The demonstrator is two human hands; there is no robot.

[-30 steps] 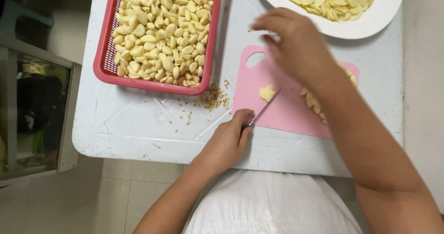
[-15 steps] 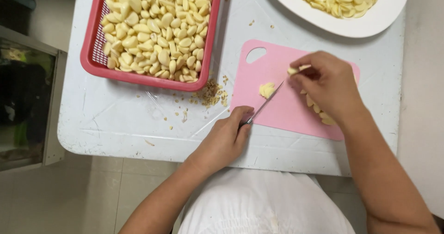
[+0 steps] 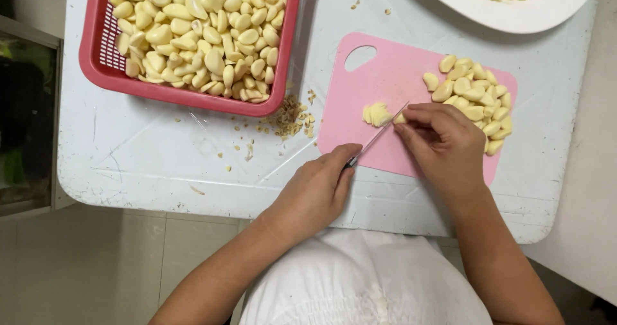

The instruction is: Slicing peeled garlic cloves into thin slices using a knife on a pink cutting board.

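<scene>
**Garlic clove under the knife on the pink board**

Garlic clove [image 3: 400, 117] is being pinched at the fingertips of the right hand [image 3: 443, 146], just right of centre in the frame, resting on the pink cutting board [image 3: 392, 81]. The left hand [image 3: 315, 193], lower centre, is wrapping closed around the handle of a small knife [image 3: 376, 139], whose blade is angling up and right until its tip is meeting the clove. Just left of the blade tip, a little heap of slices [image 3: 376, 114] is lying on the board; a pile of whole peeled cloves [image 3: 472, 97] is sitting at the board's right end, behind the right hand.

The slicing step appears to be in hand: one clove is being cut thin. The next cut seems to call for the fingertips drawing back from the edge as the clove shortens.

Further out, a red basket [image 3: 96, 61] of peeled garlic is filling the upper left, with trimmed scraps [image 3: 289, 118] scattered below it on the white table [image 3: 160, 151], and a white plate [image 3: 514, 17] of slices is showing at the upper right.
</scene>
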